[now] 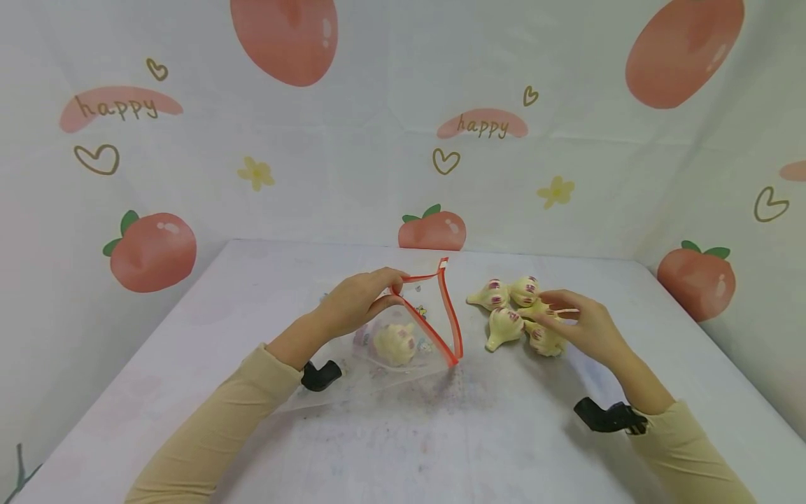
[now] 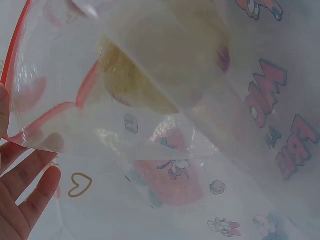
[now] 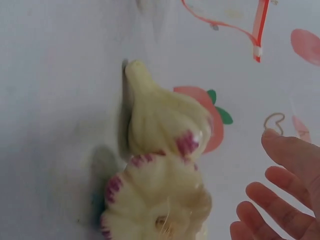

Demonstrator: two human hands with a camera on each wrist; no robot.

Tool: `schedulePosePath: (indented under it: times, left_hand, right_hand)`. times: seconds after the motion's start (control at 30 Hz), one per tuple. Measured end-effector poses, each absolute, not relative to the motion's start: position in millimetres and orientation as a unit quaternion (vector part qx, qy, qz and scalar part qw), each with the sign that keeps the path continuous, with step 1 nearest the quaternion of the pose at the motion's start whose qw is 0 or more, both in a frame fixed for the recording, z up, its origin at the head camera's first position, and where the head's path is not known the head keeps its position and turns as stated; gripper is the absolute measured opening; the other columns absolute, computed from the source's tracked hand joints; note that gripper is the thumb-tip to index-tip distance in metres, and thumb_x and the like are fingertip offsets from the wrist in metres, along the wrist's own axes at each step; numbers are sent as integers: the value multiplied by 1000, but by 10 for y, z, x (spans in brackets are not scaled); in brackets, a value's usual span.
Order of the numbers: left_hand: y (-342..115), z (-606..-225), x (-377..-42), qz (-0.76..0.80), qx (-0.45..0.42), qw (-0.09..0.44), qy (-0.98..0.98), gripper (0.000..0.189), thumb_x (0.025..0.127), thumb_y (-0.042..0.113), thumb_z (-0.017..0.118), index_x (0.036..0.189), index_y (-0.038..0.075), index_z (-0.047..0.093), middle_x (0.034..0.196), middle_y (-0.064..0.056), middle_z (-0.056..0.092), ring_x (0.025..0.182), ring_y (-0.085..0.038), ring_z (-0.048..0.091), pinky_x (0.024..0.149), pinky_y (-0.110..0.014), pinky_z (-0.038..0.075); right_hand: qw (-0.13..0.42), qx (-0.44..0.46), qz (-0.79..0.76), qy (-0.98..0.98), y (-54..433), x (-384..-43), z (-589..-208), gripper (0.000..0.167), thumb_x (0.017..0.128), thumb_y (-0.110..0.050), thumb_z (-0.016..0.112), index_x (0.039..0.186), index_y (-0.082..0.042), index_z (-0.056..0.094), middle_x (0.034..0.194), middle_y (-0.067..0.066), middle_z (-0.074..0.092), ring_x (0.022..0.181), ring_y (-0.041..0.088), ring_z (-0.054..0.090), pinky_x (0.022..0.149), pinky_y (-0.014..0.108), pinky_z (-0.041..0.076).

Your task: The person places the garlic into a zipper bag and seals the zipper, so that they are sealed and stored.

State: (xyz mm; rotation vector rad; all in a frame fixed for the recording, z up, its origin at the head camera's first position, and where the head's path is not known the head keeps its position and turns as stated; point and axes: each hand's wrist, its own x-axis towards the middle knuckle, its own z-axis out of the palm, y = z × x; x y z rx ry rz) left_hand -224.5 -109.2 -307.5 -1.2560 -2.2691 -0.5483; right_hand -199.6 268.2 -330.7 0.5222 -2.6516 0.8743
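My left hand pinches the rim of a clear zip bag, whose red-edged mouth gapes toward the right. Inside the bag lies a pale garlic bulb, blurred through the printed plastic in the left wrist view. Over a cluster of several garlic bulbs on the right is my right hand, its fingers reaching around the rear bulb. In the right wrist view, that hand's fingers are spread with nothing between them, apart from the purple-tipped bulb. Whether they touch another bulb cannot be told.
A white table carries the bag and bulbs. Behind it hangs a white cloth printed with fruit, hearts and flowers. Black straps with a bent mount sit at both wrists.
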Motion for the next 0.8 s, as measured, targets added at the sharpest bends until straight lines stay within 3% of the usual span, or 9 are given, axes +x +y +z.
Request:
schedulePosePath:
  times: [0.27, 0.5, 0.8]
  left_hand:
    - [-1097, -3094, -2253, -197, -457, 241, -833, 23, 84, 17, 68, 94, 6, 51, 107, -9, 67, 72, -18, 63, 65, -27, 50]
    - [-1100, -3101, -2253, -201, -460, 241, -830, 22, 84, 16, 68, 94, 6, 51, 107, -10, 67, 70, -18, 63, 64, -26, 49]
    - [-1097, -3098, -2245, -198, -453, 231, -838, 22, 84, 17, 67, 96, 6, 51, 105, -8, 67, 80, -18, 65, 65, -26, 49]
  right_hand:
    - [102, 160, 301, -934, 2794, -2012, -3347, 44, 83, -19, 71, 118, 4, 57, 116, 25, 62, 102, 40, 60, 84, 52, 50]
    - [84, 157, 289, -941, 2839, -2020, -3400, 50, 81, -24, 74, 119, 4, 57, 118, 23, 61, 103, 38, 59, 83, 48, 51]
    - [83, 170, 273, -943, 2861, -2047, -3497, 49, 76, -21, 77, 114, 6, 60, 114, 24, 62, 99, 37, 61, 80, 42, 53]
